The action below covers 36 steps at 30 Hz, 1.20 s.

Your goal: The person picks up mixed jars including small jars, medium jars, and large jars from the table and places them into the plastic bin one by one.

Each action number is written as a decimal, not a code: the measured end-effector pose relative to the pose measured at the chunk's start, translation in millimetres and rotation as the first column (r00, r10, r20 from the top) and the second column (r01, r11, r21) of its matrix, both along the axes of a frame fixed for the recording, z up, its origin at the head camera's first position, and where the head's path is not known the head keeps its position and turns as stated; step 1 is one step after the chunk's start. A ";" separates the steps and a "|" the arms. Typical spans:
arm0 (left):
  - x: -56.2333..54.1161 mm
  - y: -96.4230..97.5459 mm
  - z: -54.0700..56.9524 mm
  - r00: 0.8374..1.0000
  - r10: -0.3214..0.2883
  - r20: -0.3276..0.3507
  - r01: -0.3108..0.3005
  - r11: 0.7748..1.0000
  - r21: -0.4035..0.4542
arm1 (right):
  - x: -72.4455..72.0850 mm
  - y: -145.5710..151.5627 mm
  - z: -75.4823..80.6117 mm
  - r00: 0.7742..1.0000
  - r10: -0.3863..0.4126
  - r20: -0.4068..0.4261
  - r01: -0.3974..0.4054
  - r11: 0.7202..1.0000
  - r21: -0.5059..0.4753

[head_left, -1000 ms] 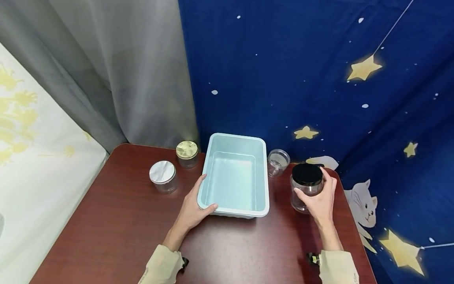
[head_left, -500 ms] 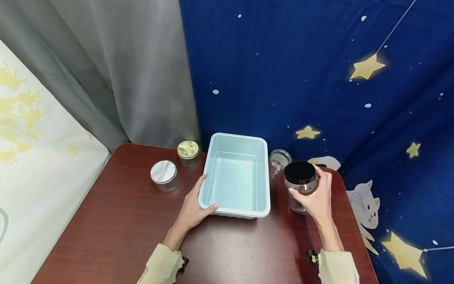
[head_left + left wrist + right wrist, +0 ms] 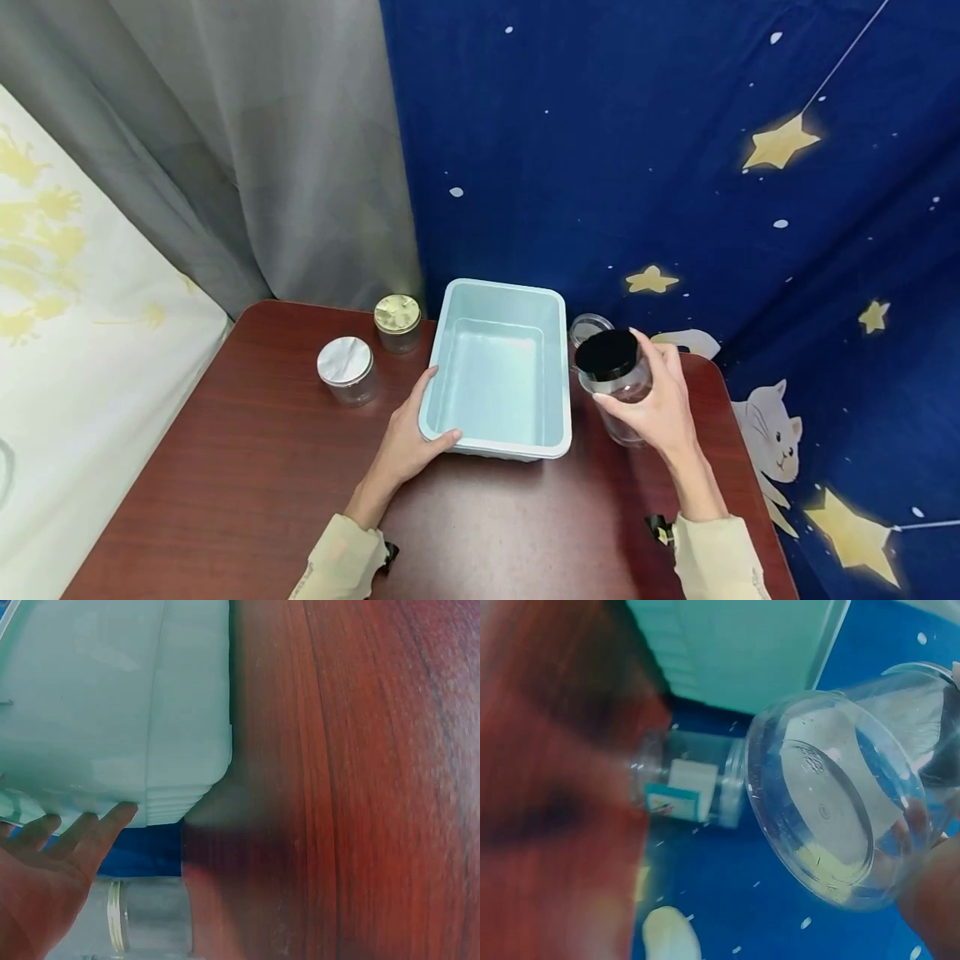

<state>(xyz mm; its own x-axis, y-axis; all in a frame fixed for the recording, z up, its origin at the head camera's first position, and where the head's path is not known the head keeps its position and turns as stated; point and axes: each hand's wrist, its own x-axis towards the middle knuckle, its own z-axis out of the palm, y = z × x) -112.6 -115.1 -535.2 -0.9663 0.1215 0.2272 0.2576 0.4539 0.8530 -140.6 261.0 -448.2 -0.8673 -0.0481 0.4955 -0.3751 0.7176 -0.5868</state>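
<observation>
My right hand (image 3: 663, 408) grips a clear plastic jar with a black lid (image 3: 607, 357), thumb and fingers on opposite sides. The jar is tilted and off the table; its round clear base (image 3: 829, 817) shows in the right wrist view. At the near left corner of a light blue plastic basin (image 3: 495, 383), my left hand (image 3: 408, 433) holds the rim, thumb along the front edge and fingers against the left wall. Nothing lies in the basin. Behind the held jar stands a smaller clear jar (image 3: 686, 780) with a label, partly hidden in the head view.
Left of the basin stand a silver-lidded jar (image 3: 347, 372) and a gold-lidded jar (image 3: 398, 323). The dark red wooden table (image 3: 247, 483) ends at a grey curtain (image 3: 322, 167) and a blue starry curtain (image 3: 600, 167).
My right hand has carried the black-lidded jar up and left, closer to the basin, tilting it and covering part of the smaller jar. My left hand keeps its place on the basin.
</observation>
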 end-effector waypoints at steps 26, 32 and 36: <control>-0.3 1.4 -2.8 1.000 0.023 0.020 -0.024 1.000 0.014 | -24.4 -34.6 41.8 0.980 0.192 0.041 -0.196 0.966 0.167; -1.0 3.1 -2.5 1.000 0.015 0.019 -0.015 1.000 0.010 | -29.1 -46.6 49.9 0.974 0.222 0.045 -0.226 0.956 0.188; 2.0 2.7 -2.7 0.999 0.041 0.020 -0.042 0.999 0.008 | -32.1 -55.2 51.7 0.968 0.244 0.057 -0.251 0.947 0.201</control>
<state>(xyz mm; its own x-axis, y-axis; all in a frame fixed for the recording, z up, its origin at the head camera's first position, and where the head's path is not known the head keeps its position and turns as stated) -110.6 -112.5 -537.9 -0.9747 0.0794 0.2091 0.2220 0.4568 0.8614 -172.7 205.8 -396.6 -0.8300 -0.3611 0.4250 -0.5401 0.7106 -0.4510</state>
